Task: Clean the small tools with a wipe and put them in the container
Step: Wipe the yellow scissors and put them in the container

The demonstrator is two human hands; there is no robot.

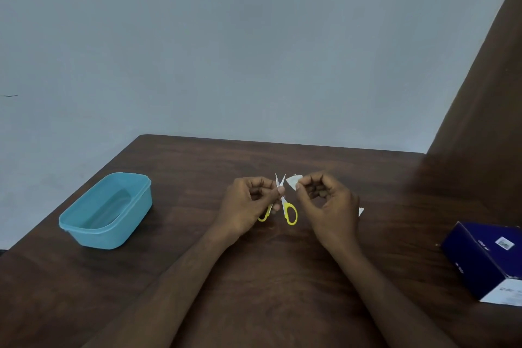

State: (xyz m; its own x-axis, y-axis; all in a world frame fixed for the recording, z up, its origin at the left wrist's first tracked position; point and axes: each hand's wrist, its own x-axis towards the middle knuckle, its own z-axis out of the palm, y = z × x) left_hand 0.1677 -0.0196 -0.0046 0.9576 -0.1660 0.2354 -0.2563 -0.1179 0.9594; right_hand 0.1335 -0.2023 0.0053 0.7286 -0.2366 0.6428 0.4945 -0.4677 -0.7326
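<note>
Beside the hands (248, 203), box (485, 260) print seems unreadable.

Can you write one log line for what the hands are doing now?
left hand: holds scissors | right hand: pinches wipe | container: empty

- A dark brown wood-grain table (175, 167) carries everything; its far left corner is rounded.
- A light blue plastic container (84, 230) stands on the left part, lidless and open upward.
- A dark blue box (477, 260) with a white end face lies at the right edge, partly out of view.
- A small white scrap (361, 211), possibly paper or wipe, shows on the table in the middle-right area, mostly hidden.
</note>
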